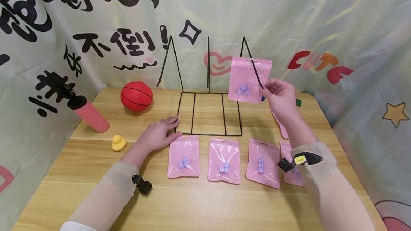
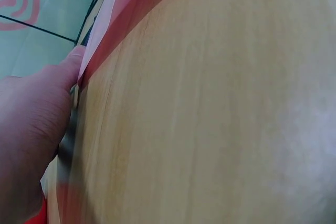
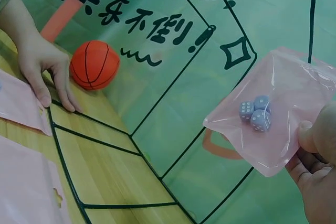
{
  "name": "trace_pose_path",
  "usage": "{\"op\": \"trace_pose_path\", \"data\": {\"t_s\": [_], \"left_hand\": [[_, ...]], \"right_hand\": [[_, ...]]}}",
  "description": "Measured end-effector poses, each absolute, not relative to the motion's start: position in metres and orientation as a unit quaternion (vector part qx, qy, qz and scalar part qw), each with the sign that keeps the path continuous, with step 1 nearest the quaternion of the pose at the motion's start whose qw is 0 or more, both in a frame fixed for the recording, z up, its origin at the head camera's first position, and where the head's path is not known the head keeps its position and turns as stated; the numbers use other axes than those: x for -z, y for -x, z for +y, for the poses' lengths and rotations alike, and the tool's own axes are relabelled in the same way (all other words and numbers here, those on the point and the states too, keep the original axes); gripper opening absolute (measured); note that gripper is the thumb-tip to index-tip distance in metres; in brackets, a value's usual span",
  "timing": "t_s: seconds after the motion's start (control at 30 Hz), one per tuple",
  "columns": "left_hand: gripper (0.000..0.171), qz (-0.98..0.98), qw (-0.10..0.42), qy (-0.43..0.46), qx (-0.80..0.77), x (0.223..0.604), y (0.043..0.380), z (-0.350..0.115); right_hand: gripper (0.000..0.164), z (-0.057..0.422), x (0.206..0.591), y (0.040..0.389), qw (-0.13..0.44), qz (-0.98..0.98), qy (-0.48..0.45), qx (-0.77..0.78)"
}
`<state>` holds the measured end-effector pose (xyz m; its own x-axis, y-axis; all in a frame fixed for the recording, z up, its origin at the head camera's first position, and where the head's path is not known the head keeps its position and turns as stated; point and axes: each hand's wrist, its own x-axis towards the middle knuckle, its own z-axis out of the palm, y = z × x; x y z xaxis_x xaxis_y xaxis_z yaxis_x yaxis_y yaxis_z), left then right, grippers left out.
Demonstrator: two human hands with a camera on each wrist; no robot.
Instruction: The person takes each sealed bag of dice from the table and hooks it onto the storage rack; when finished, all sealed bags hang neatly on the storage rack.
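Note:
My right hand [image 1: 280, 97] pinches the lower right edge of a pink zip bag [image 1: 239, 76] holding purple dice [image 3: 261, 120]. The bag is raised at the right prong of a black wire rack [image 1: 208, 134]; that prong crosses its front. Whether it passes through the bag's hang hole I cannot tell. On the rack's front left corner rests my left hand [image 1: 158, 131], fingers extended over the wire, thumb beside another pink bag [image 1: 174, 152]. More pink bags of dice, including a middle one [image 1: 215, 156] and a right one [image 1: 253, 167], lie in front of the rack.
A red toy basketball [image 1: 136, 96], a pink bottle [image 1: 93, 117] with a black top and a yellow rubber duck [image 1: 118, 143] stand at the left. Further pink bags [image 1: 284, 145] lie partly under my right forearm. A printed cloth [image 1: 353, 38] hangs behind the wooden table [image 1: 205, 206].

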<state>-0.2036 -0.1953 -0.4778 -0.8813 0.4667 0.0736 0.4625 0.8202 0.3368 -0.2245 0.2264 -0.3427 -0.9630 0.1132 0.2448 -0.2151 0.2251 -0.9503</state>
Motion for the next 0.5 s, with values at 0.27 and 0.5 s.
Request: {"op": "trace_pose_path", "data": {"t_s": [0.27,0.5], "left_hand": [[0.066,0.955,0.01,-0.239,-0.173,0.48,0.204,-0.195],[0.066,0.955,0.007,-0.239,-0.172,0.48,0.205,-0.197]], "right_hand": [[0.007,0.225,0.341,0.239,0.132,-0.779,-0.019,-0.613],[0.01,0.226,0.338,0.243,0.122,-0.787,-0.001,-0.604]]}}
